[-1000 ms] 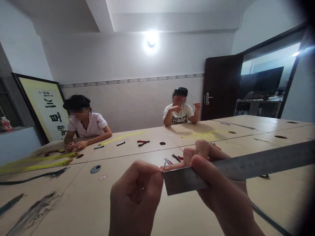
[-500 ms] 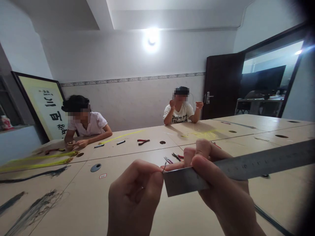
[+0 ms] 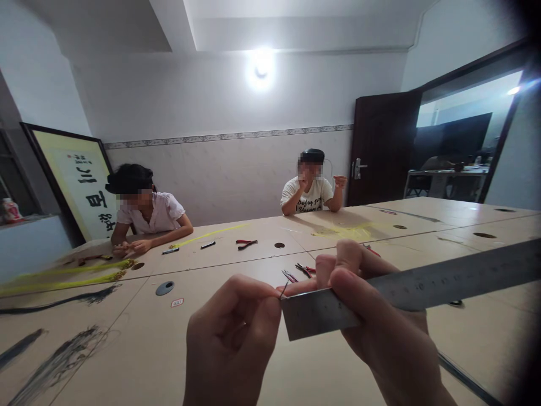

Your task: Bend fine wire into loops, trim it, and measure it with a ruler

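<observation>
My right hand (image 3: 380, 321) grips a metal ruler (image 3: 313, 313), its thumb across the near face and its fingers behind. The ruler slants up to the right and runs out of view. At the ruler's left end, my left hand (image 3: 236, 332) pinches a thin dark wire (image 3: 284, 290) between thumb and forefinger. The wire's short tip sticks up beside the ruler's corner; the rest of it is hidden in the hand. Just beyond the hands lie pliers with red handles (image 3: 303, 270) and a second pair with pinkish handles (image 3: 289, 276).
Bundles of dark wire (image 3: 63, 361) and yellow strands (image 3: 84, 273) lie on the table (image 3: 169, 349) at left. Farther off are red-handled pliers (image 3: 246, 245) and a small dark tool (image 3: 208, 245). Two people (image 3: 147, 217) sit across the table. A cable-hole cover (image 3: 164, 288) is near a small label (image 3: 177, 303).
My hands, the ruler and the wire stay almost still. Across the table, the right-hand person's raised hands have shifted slightly, one moving nearer the face.
</observation>
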Action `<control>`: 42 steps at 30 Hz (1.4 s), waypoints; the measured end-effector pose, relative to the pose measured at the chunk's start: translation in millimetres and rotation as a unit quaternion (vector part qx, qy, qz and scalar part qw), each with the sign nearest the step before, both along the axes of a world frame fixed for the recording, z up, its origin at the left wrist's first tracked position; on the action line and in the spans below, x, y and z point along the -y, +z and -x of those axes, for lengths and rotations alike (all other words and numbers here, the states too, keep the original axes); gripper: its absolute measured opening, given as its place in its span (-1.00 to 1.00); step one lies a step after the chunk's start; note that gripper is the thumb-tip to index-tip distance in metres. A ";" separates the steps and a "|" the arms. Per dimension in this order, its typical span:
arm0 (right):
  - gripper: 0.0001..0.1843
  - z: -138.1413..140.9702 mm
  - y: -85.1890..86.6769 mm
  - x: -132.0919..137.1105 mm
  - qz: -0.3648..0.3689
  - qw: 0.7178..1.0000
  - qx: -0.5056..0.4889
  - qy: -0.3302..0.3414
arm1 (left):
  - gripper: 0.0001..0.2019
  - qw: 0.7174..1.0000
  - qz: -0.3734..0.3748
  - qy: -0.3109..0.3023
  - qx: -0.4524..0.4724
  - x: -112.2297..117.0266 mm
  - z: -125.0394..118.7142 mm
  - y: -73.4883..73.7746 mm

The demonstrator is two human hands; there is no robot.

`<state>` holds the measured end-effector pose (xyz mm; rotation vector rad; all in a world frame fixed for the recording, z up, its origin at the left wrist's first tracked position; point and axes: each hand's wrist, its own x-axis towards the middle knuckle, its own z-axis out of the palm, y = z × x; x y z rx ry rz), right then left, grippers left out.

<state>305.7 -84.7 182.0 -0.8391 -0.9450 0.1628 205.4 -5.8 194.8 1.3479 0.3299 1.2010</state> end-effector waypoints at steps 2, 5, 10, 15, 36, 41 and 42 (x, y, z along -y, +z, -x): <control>-0.54 -0.4 -0.4 0.2 -0.001 1.000 0.002 0.002 | -0.85 1.000 0.002 0.000 0.002 0.0 -0.5 0.3; -0.54 -2.0 -1.6 -0.7 0.001 1.000 0.003 0.002 | -0.85 1.000 -0.010 -0.001 0.003 -0.7 -1.2 0.7; -0.58 -2.1 -0.4 -0.9 -0.006 1.000 0.005 0.009 | -0.83 1.000 -0.025 -0.009 -0.007 -2.6 0.5 -0.4; -0.79 3.8 6.3 3.3 -0.043 0.992 0.017 0.120 | -0.86 1.000 -0.016 -0.005 -0.013 -10.3 1.1 -2.8; -0.92 10.3 -6.9 -5.0 0.072 0.992 0.042 0.096 | -0.83 0.999 0.029 -0.012 -0.028 3.7 -4.8 6.0; -0.88 22.2 1.3 -4.7 0.084 0.996 0.006 0.025 | -0.84 0.997 0.061 -0.042 -0.031 7.4 -4.3 8.7; -0.87 25.2 3.7 -3.8 0.091 0.996 -0.006 0.005 | -0.84 0.996 0.066 -0.048 -0.031 7.4 -4.1 8.9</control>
